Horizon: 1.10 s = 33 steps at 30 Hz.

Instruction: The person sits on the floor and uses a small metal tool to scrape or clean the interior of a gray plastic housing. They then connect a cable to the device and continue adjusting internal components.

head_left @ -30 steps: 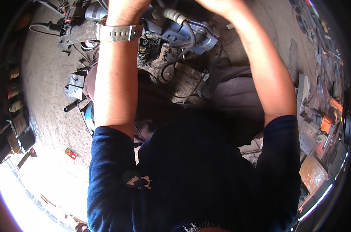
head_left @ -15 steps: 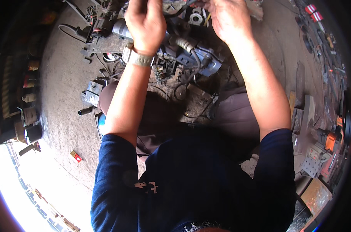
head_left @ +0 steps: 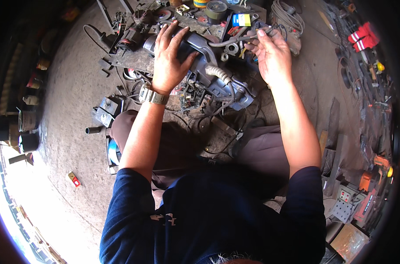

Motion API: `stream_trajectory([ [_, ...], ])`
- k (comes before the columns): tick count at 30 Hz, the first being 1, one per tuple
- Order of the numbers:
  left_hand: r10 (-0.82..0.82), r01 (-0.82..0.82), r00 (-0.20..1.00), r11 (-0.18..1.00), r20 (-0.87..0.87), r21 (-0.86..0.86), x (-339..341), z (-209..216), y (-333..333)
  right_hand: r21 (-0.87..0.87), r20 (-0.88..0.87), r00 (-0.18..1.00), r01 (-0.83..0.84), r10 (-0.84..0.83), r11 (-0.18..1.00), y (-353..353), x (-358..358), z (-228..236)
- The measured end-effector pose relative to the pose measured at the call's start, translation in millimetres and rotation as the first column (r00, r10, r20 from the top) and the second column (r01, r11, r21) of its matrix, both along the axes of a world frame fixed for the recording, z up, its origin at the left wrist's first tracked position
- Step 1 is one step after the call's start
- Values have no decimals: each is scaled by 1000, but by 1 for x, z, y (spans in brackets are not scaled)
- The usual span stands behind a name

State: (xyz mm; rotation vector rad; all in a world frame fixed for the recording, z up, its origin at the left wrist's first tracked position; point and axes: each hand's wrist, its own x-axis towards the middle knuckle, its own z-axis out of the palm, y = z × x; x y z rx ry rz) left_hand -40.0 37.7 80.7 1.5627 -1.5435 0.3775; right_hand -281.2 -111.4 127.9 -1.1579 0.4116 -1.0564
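Note:
My left hand (head_left: 167, 66) lies on a grey-blue corded power tool (head_left: 198, 42), its fingers stretched out and spread and the thumb apart. Part of the tool's body is hidden under that palm. From the end of its dark handle a thick black power cord (head_left: 228, 42) runs right to my right hand (head_left: 274, 59), whose thumb and fingers pinch it. Nearer my knees, a second blue-grey power tool (head_left: 235, 94) with a ribbed pale sleeve (head_left: 215, 72) lies tilted among loose cables. A metal ring (head_left: 231, 48) is just left of my right hand.
At the far side, a cluttered low board (head_left: 191, 20) bears a dark green pot (head_left: 216, 11), a blue-and-yellow packet (head_left: 241, 20) and a coiled grey cable (head_left: 288, 17). Red-and-white cloth (head_left: 363, 37) lies right. A small red-and-yellow box (head_left: 74, 179) is on the floor (head_left: 72, 132) at left.
The view has tipped up, so hands and tools sit lower in it. My left hand's fingers now show spread on the tool. My right hand stays at the cord.

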Motion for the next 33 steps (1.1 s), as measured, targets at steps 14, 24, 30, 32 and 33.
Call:
stream_trajectory([
  [14, -92, 99, 989, 993, -115, 62, 34, 9, -8, -769, -559, 550, -65, -620, 636, 22, -17, 57],
  [24, -197, 190, 513, 975, -835, -114, 32, -2, -30, -463, -813, 582, -611, -33, 642, 7, 46, 20],
  [30, -153, 191, 484, 979, -861, -67, 38, -1, -30, -471, -799, 601, -649, 23, 597, -3, 50, 19],
  [32, -131, 213, 505, 977, -853, -25, 41, 1, -29, -546, -782, 621, -638, -58, 543, -2, 51, 21],
  [33, -127, 213, 514, 977, -848, -18, 43, -1, -28, -575, -771, 631, -632, -87, 519, 0, 52, 20],
])
